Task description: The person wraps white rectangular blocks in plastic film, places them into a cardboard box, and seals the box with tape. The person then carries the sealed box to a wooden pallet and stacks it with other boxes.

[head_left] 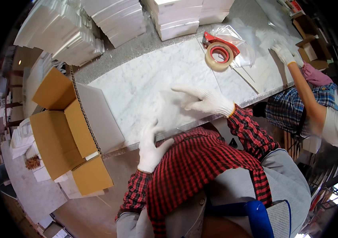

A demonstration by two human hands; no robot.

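In a white knit glove, my right hand (210, 100) reaches over the marble-patterned table top (137, 75), its index finger stretched out and the thumb side apart. My left hand (151, 150), gloved alike, is at the table's near edge with thumb and fingers spread. Between the two hands there is a faint see-through patch, perhaps clear plastic film, too indistinct to name surely. Neither hand visibly grips anything. To the left of my left hand stands an open cardboard box (99, 115), brown inside with its flaps out. A red tape dispenser (232, 47) with a clear roll lies beyond my right hand.
Tall stacks of white pieces (115, 20) line the far side of the table. Clear plastic bags (244, 43) lie behind the tape dispenser. At the right, a co-worker's gloved hand (283, 53) is near small brown boxes (313, 53). A second table (30, 186) stands at the left.
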